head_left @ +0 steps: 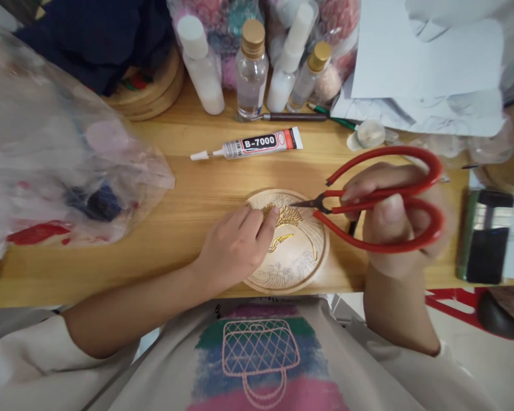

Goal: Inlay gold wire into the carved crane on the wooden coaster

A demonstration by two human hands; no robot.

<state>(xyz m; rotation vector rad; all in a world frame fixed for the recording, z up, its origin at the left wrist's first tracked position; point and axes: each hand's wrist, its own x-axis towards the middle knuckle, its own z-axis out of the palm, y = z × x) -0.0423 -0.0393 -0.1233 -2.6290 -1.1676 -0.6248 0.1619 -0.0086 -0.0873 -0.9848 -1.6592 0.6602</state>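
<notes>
A round wooden plate (300, 274) with a fine line drawing lies near the table's front edge. Gold wire (289, 215) forms a dense scale-like pattern on its upper part, and a separate gold curved piece (280, 242) lies below. My left hand (240, 242) rests over the plate's left side, its fingers bent together and pressing the gold wire; the fingertips are partly hidden. In my right hand (389, 217) are red-handled scissors (374, 200), their handles looped around my fingers. The narrow dark blades point left, their tip at the wire pattern's upper edge.
A B-7000 glue tube (261, 142) lies behind the plate. Several bottles (252, 71) and a dark-handled tool (295, 117) are farther back. A plastic bag (68, 154) is at left; papers (428, 74) and a phone (485, 235) are at right.
</notes>
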